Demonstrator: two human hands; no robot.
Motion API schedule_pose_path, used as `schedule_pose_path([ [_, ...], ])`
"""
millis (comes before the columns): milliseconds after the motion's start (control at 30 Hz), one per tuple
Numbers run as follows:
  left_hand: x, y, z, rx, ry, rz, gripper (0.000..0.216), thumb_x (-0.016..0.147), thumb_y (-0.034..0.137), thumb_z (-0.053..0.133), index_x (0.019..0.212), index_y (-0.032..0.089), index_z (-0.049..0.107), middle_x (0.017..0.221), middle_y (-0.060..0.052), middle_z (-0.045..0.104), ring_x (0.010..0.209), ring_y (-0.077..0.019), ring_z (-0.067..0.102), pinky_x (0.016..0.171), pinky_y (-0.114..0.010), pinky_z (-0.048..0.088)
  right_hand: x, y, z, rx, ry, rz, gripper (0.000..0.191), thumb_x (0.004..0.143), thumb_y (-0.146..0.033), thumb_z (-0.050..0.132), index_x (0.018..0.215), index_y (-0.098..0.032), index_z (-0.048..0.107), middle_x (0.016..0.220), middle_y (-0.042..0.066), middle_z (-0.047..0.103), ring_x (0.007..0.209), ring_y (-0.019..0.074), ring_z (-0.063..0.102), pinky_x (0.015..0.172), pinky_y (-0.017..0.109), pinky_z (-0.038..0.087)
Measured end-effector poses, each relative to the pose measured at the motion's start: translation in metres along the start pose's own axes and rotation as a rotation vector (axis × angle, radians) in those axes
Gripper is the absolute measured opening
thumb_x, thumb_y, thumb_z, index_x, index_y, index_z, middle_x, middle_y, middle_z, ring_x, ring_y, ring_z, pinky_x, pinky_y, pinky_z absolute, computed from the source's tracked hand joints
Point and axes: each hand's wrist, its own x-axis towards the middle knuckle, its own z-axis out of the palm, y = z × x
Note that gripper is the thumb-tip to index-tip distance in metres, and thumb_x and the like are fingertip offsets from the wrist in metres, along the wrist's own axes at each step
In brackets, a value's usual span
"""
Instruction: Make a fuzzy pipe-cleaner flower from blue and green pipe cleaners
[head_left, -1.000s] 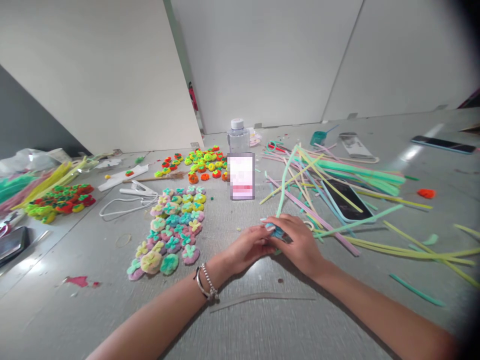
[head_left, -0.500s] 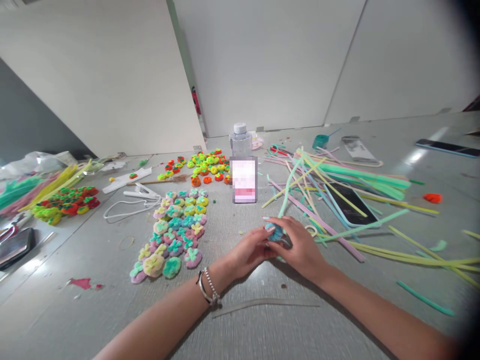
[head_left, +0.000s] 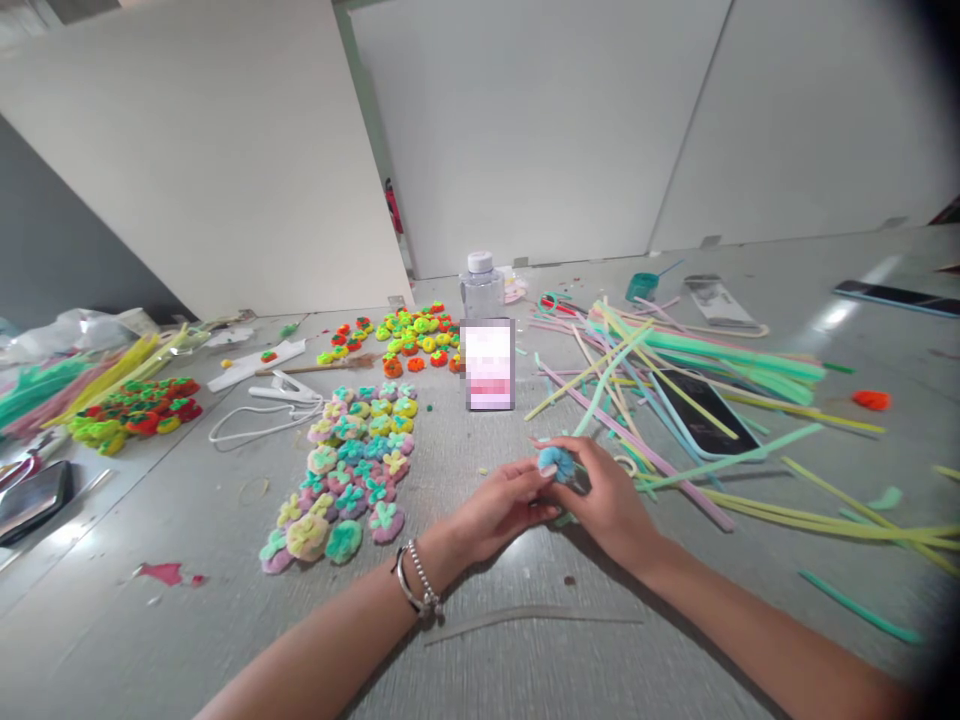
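Hands: together, both pinching one blue puff (head_left: 556, 463).
Left hand (head_left: 504, 508): thumb on puff's near-left side.
Right hand (head_left: 613, 497): thumb and forefinger curled round its right side.
Blue puff: between the fingertips, over the counter (head_left: 540, 675); can't tell if it touches down.
Fuzzy flowers (head_left: 350, 475): rows, left of hands.
Strips (head_left: 727, 355): loose pile right, some across a dark phone (head_left: 697, 430).
Lit screen (head_left: 491, 365): upright beyond hands, before bottle (head_left: 481, 292).
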Motion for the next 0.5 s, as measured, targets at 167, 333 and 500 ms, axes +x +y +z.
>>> schedule_pose_path([
  [167,0.0002,-0.0014,0.0017,0.049,0.049,-0.014,0.028,0.07,0.029,0.08,0.086,0.009,0.069,0.075,-0.001,0.054,0.069,-0.0092,0.05,0.072,-0.024,0.041,-0.0003,0.0009,0.0023,0.0,-0.058,0.049,0.033,0.082,-0.028,0.062,0.113,-0.024,0.051,0.112,0.009,0.066,0.1,0.0279,0.063,0.084,0.045,0.049],
  [333,0.0001,-0.0008,0.0033,0.043,0.063,-0.011,0.029,0.07,0.031,0.079,0.086,0.009,0.069,0.078,-0.003,0.057,0.072,-0.0105,0.052,0.074,-0.025,0.042,0.0009,-0.0018,0.0008,-0.066,-0.092,0.017,0.032,0.084,-0.027,0.058,0.115,-0.024,0.053,0.106,0.008,0.069,0.095,0.0279,0.065,0.08,0.044,0.051],
  [500,-0.0006,-0.0005,0.0022,-0.003,0.049,0.004,0.03,0.073,0.029,0.078,0.096,0.012,0.069,0.087,-0.004,0.061,0.078,-0.0124,0.055,0.079,-0.027,0.045,0.0015,-0.0037,-0.0016,-0.096,-0.105,0.015,0.034,0.084,-0.029,0.059,0.118,-0.024,0.056,0.106,0.007,0.071,0.09,0.0268,0.066,0.078,0.042,0.052],
])
